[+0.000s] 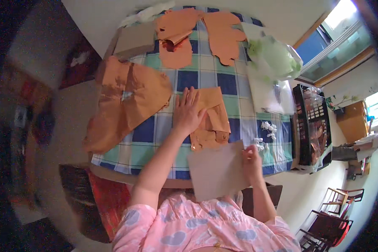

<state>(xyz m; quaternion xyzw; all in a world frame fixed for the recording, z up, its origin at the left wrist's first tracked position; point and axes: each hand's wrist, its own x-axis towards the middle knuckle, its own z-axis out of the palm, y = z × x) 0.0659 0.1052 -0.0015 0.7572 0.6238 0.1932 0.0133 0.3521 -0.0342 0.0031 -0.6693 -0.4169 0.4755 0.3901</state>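
My left hand [188, 114] lies on the left side of a folded orange-copper sheet [212, 97], fingers stretched out and pointing away from me. The sheet looks like foil or shiny paper, with creased flaps on its top side. In my right hand [252, 161] is a flat grey cardboard piece [217, 171], pinched at its right edge. The cardboard hangs over the near table edge in front of my body. Its far edge comes close to the near end of the folded sheet; I cannot tell whether they touch.
A large crumpled orange sheet [130, 94] covers the table's left side. More orange pieces [222, 35] lie at the back, beside a grey board [134, 40]. Green-white plastic bags [277, 59] and crumpled white scraps [269, 128] sit on the right. A black crate [313, 126] stands past the right edge.
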